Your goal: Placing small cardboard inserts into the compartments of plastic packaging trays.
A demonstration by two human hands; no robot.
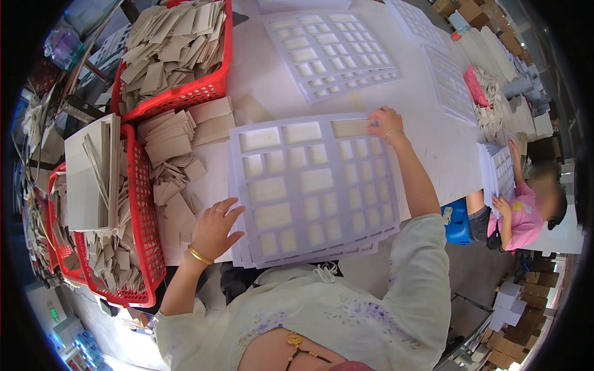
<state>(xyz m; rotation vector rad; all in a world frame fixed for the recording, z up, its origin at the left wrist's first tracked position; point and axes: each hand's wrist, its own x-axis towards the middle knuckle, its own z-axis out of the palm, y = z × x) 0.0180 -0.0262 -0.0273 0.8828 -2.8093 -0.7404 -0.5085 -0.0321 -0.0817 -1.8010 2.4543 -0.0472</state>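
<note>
A stack of white die-cut board sheets [292, 157] with rows of rectangular windows lies in front of me, its lower sheets slightly fanned out. My left hand [215, 230] is beside the stack's left edge, fingers spread, with nothing in it. At the far right corner, my right hand [386, 122] has its fingers bent and drawn together over the top sheet, beside a wide window [349, 128]. Whatever sits between those fingertips is too small to make out. The window beside them looks more beige than most of the others.
Red plastic baskets [176, 97] of grey-beige card offcuts stand at my left, with loose card pieces [168, 141] beside them. More windowed sheets [334, 52] lie farther back on the white table [250, 59]. At the right, a person in pink [525, 207] holds similar sheets.
</note>
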